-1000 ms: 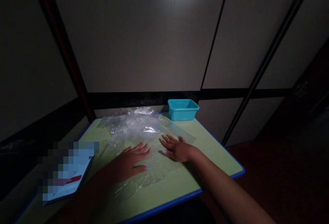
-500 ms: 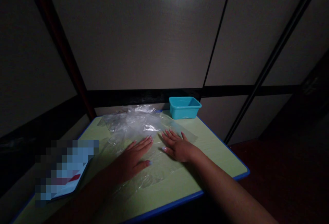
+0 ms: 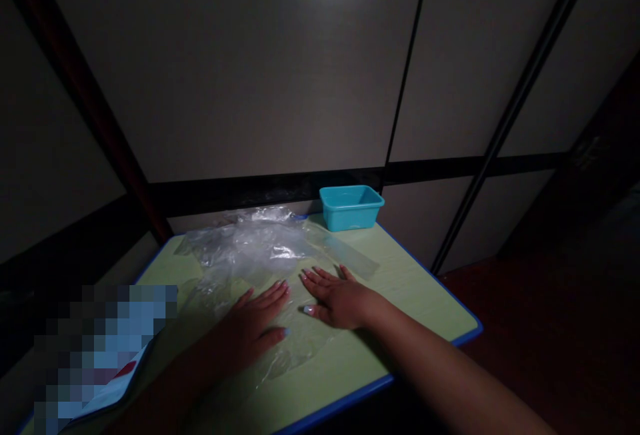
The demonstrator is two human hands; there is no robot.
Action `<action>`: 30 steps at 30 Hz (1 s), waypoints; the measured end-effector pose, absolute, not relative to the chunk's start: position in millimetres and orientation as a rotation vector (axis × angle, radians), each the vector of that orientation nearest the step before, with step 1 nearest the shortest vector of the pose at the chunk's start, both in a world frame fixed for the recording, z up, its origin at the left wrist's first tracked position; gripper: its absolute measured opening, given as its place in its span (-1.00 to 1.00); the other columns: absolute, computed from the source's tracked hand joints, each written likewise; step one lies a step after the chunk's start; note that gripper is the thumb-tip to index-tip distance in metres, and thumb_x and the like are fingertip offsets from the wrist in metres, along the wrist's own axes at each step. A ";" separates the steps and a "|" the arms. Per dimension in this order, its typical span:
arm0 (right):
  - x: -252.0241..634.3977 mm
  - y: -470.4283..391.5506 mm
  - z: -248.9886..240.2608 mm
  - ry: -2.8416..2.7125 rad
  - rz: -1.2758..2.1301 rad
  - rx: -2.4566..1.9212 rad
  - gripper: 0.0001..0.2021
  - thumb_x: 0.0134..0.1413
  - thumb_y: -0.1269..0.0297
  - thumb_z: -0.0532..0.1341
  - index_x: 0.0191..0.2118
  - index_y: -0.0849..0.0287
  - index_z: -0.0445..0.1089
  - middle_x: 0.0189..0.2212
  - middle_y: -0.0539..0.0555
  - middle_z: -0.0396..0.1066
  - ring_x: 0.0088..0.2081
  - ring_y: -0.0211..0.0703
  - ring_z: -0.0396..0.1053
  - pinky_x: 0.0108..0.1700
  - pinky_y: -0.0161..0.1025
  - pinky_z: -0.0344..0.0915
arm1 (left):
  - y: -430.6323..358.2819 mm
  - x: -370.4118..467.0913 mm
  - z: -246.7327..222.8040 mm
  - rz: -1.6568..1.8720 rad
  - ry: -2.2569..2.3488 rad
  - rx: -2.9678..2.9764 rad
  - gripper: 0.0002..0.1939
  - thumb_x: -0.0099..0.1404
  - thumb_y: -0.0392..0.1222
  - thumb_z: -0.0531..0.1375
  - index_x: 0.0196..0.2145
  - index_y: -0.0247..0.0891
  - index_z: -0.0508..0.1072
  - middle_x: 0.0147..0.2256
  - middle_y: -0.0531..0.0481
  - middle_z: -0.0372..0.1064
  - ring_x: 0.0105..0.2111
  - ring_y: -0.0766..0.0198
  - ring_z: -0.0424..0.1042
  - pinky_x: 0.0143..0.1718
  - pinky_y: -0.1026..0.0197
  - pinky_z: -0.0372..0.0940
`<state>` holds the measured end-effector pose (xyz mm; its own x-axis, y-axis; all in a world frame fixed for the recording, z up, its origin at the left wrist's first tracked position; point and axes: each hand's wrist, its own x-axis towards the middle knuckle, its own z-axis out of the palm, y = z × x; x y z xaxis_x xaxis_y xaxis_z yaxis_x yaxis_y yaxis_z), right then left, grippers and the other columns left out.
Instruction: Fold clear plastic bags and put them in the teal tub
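Observation:
Clear plastic bags or sheeting (image 3: pixel 250 242) spread over the left and middle of the table, crumpled and shiny at the back, flatter toward the front. My left hand (image 3: pixel 253 328) lies palm down on the flatter plastic, fingers stretched out and thumb apart. Palm down to the right of it, my right hand (image 3: pixel 337 298) has its fingers spread, with the fingertips on or right by the plastic. Nothing is gripped in either hand. The two hands are a short way apart.
A turquoise plastic basin (image 3: pixel 353 208) stands at the table's back right corner. A flat, partly blurred-out object (image 3: pixel 113 382) lies along the left side. The pale green table (image 3: pixel 420 308) has a blue edge. Wood-look panels (image 3: pixel 260 88) rise behind it.
The view has turned slightly, so the table contents sit a little further left. My right hand has drawn slightly nearer to me over the plastic. Both hands stay flat.

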<state>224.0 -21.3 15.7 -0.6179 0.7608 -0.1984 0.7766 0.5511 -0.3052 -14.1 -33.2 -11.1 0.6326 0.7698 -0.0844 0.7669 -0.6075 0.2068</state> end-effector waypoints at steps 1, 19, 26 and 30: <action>225.5 -20.0 16.0 2.702 -0.560 1.387 -0.30 0.21 -0.12 -0.17 0.34 0.15 -0.29 0.33 0.09 -0.35 0.33 0.00 -0.40 0.21 0.30 -0.49 | -33.7 -13.6 -9.6 0.010 1.261 2.626 -0.41 0.35 -0.06 -0.03 0.29 -0.10 -0.06 0.30 -0.08 -0.21 0.28 0.06 -0.13 0.21 -0.24 -0.18; 234.9 -11.6 13.4 2.656 -0.354 1.738 -0.31 0.22 -0.03 -0.11 0.34 0.16 -0.34 0.33 0.14 -0.46 0.33 -0.03 -0.46 0.21 0.28 -0.53 | -37.1 -14.0 -3.4 0.079 1.229 2.687 -0.41 0.36 0.01 -0.05 0.29 -0.13 -0.08 0.30 -0.08 -0.22 0.28 0.07 -0.15 0.21 -0.21 -0.14; 225.3 -20.8 15.1 2.882 -0.576 1.284 -0.33 0.22 -0.08 -0.12 0.34 0.12 -0.27 0.33 0.10 -0.35 0.33 -0.04 -0.39 0.23 0.26 -0.44 | -31.4 -16.1 -15.4 0.082 1.246 2.675 -0.41 0.35 0.00 -0.04 0.29 -0.11 -0.06 0.30 -0.07 -0.21 0.28 0.06 -0.15 0.21 -0.23 -0.18; 220.2 -22.5 10.6 2.872 -0.555 1.284 -0.35 0.24 -0.02 -0.13 0.34 0.17 -0.26 0.33 0.13 -0.32 0.33 -0.05 -0.35 0.22 0.29 -0.44 | -30.9 -17.2 -17.6 0.085 1.205 2.697 -0.38 0.35 0.03 -0.03 0.29 -0.07 -0.12 0.30 -0.07 -0.23 0.28 0.07 -0.14 0.21 -0.22 -0.17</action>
<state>220.2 -22.5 10.6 -0.6759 0.7313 -0.0919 0.7128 0.6169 -0.3336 -17.2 -30.9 -17.6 0.6687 0.7431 -0.0232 0.7324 -0.6531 0.1924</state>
